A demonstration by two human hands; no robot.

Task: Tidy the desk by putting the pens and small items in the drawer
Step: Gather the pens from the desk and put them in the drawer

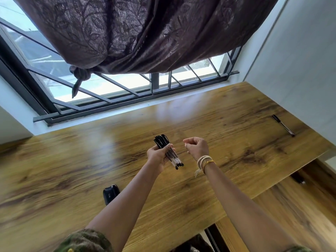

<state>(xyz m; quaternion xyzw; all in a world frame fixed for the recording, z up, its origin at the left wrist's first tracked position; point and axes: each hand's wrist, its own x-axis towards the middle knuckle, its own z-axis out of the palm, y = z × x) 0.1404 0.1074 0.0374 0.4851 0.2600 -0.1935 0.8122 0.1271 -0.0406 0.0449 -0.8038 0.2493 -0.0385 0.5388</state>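
Left hand: we see the left hand (158,155) closed around a bundle of pens (168,151), with the fingers wrapped on the middle of the bundle.
Bundle of pens: the black caps point to the far side and the clear barrels come out at the near side; it is held above the bench (72,160), not touching it.
Right hand: the right hand (197,147) is loosely curled, almost a fist, and holds nothing that we can see; it is just beside the bundle, on its right, apart from it.
Arms: both forearms reach forward over the bench; thread bracelets (204,161) are around the right wrist.
Single pen: one black pen (283,125) lies on the bench far to the right, near the wall.
Black case: a small black case (110,194) lies on the near part of the bench, partly hidden by the left forearm.
Drawer: the open drawer (300,206) is at the near right, below the bench edge; a dark item (298,178) lies in it, too blurred to tell.
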